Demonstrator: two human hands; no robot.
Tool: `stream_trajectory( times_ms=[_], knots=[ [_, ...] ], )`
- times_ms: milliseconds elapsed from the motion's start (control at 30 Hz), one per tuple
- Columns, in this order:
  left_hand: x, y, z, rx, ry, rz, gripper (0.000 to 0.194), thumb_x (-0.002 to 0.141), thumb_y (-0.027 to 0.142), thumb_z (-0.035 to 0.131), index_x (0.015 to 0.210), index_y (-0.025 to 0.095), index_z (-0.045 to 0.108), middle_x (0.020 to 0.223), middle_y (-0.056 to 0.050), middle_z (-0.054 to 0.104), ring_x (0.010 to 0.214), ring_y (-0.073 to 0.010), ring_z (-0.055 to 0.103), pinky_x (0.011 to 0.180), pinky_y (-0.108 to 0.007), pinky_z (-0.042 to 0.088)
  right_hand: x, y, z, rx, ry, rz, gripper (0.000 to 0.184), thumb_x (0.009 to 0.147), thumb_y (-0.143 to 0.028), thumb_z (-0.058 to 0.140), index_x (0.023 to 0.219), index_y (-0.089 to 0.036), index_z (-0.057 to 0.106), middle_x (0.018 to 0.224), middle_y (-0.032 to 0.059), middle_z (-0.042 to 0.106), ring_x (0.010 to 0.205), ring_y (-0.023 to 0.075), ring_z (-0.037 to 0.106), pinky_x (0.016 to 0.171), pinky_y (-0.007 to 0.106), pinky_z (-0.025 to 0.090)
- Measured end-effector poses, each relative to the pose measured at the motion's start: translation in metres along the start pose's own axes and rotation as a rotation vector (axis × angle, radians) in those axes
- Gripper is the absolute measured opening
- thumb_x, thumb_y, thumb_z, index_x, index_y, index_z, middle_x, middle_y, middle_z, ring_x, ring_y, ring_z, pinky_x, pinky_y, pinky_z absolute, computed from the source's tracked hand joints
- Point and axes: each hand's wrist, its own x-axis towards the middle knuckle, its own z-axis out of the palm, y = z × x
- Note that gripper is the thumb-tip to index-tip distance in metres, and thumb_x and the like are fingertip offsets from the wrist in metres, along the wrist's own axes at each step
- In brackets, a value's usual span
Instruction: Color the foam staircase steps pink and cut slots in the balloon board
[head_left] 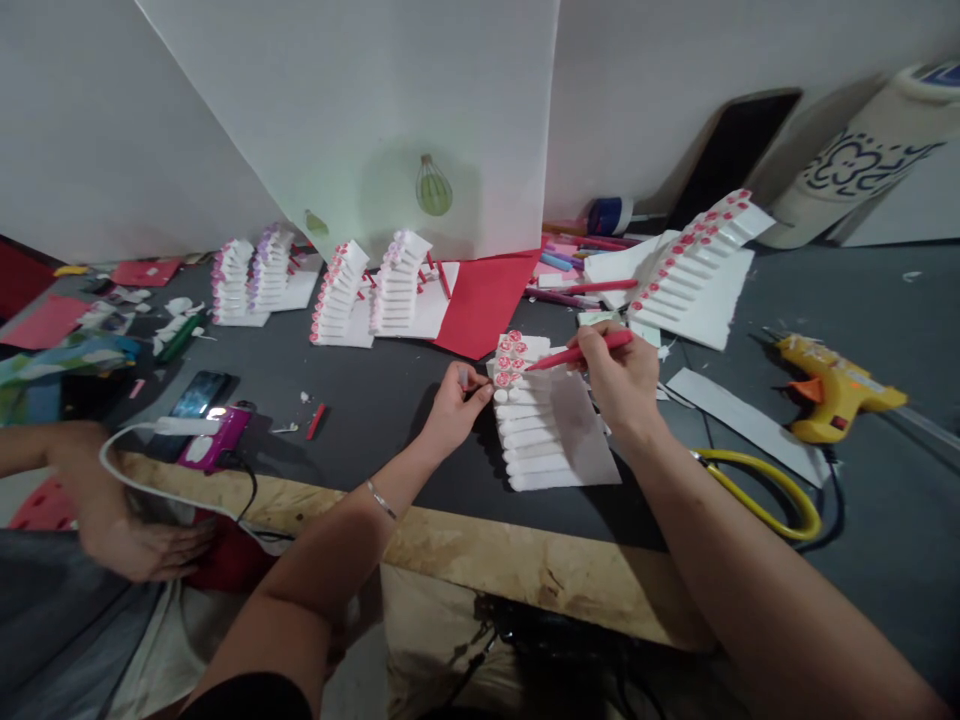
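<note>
My right hand (622,385) is closed around a red felt-tip pen (592,350). The pen's tip is at a stepped stack of white rolls (529,440) fixed to white card. Red swirls mark the round ends of the far rolls; the nearer ends are plain white. Beside the left edge of this stack, my left hand (454,410) is closed, fingertips pinched near the roll ends. A small greyish piece shows between its fingers, too small to make out.
Finished-looking stacks with red ends (337,300) and purple ends (270,270) stand at the back left, another red-ended stack (690,250) back right. A yellow glue gun (832,385) lies right. A pink power adapter (217,435) and another person's hand (142,540) are left.
</note>
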Motion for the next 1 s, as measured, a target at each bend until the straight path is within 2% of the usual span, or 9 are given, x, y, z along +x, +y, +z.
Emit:
stream_trajectory(
  times_ms=[67,233,467,600,800,933,1000],
  knots=[
    [0.0005,-0.0009,-0.0005,0.005,0.001,0.004,0.030,0.076,0.028,0.070,0.080,0.023,0.041,0.078,0.003,0.055,0.075,-0.0136,0.049,0.075,-0.028,0.041,0.0003,0.0007,0.0006,0.022,0.012,-0.003,0.026,0.084,-0.040,0.061,0.066,-0.021,0.061,0.052,-0.0036,0.057,0.047,0.0117,0.053,0.050,0.024,0.042],
    [0.0007,-0.0013,-0.0008,0.005,-0.002,0.007,0.032,0.075,0.030,0.071,0.081,0.023,0.041,0.077,0.003,0.054,0.076,-0.0141,0.050,0.076,-0.028,0.041,-0.0030,0.0018,0.0041,0.039,-0.142,0.000,0.026,0.084,-0.038,0.060,0.064,-0.021,0.061,0.055,-0.0026,0.060,0.052,0.0120,0.057,0.054,0.024,0.043],
    [0.0010,-0.0023,-0.0012,-0.027,-0.018,0.030,0.031,0.076,0.030,0.071,0.081,0.023,0.041,0.079,0.002,0.055,0.077,-0.0142,0.049,0.077,-0.029,0.040,0.0005,-0.0007,0.0005,0.022,-0.005,0.063,0.023,0.080,-0.031,0.060,0.060,-0.020,0.062,0.049,-0.0041,0.054,0.044,0.0099,0.049,0.046,0.022,0.036],
    [0.0014,-0.0018,-0.0007,-0.025,-0.010,0.018,0.034,0.074,0.033,0.073,0.080,0.023,0.041,0.078,0.003,0.054,0.076,-0.0143,0.049,0.077,-0.028,0.040,-0.0008,-0.0008,0.0024,0.062,-0.100,0.049,0.024,0.081,-0.032,0.061,0.061,-0.020,0.062,0.052,-0.0029,0.058,0.049,0.0102,0.053,0.050,0.022,0.040],
    [0.0010,0.0002,-0.0002,-0.016,-0.003,0.013,0.035,0.075,0.034,0.074,0.079,0.023,0.041,0.077,0.003,0.055,0.075,-0.0142,0.049,0.076,-0.029,0.040,0.0005,-0.0020,0.0027,0.062,0.012,0.099,0.024,0.079,-0.031,0.062,0.058,-0.020,0.061,0.046,-0.0044,0.053,0.042,0.0085,0.046,0.043,0.021,0.034],
    [0.0015,-0.0005,-0.0002,-0.028,-0.011,0.050,0.033,0.076,0.031,0.073,0.079,0.023,0.041,0.076,0.003,0.055,0.074,-0.0140,0.049,0.075,-0.029,0.040,0.0000,-0.0001,0.0045,0.083,-0.069,0.077,0.025,0.080,-0.036,0.063,0.059,-0.020,0.062,0.049,-0.0026,0.058,0.046,0.0102,0.052,0.047,0.022,0.040],
    [0.0017,-0.0006,-0.0001,-0.035,-0.016,0.061,0.032,0.077,0.029,0.072,0.079,0.023,0.041,0.076,0.003,0.055,0.073,-0.0133,0.049,0.075,-0.029,0.041,0.0002,0.0013,0.0047,0.068,-0.065,0.078,0.027,0.080,-0.037,0.064,0.060,-0.020,0.061,0.049,-0.0023,0.058,0.045,0.0102,0.052,0.046,0.022,0.039]
  ],
)
